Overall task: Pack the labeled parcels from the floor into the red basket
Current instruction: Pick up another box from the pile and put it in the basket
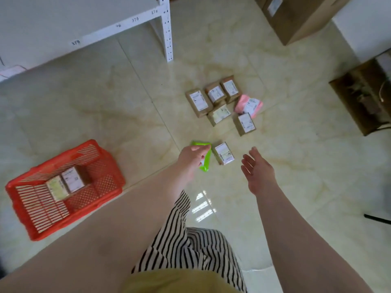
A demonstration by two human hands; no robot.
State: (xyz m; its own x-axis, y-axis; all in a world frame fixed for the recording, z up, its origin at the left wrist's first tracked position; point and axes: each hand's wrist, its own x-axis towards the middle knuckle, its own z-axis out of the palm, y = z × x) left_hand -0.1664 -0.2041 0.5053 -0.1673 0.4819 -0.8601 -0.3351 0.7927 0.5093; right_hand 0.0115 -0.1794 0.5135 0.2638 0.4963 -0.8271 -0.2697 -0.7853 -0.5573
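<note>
left hand fingers pinch green parcel, label hidden | right hand fingers spread, empty

Single head view, steeply downward from standing height; floor well below, arms reaching forward.

Both arms are bare from the hands back to the lower edge of the frame, with no sleeves showing. At bottom centre hangs a black-and-white striped garment above tan cloth.
</note>
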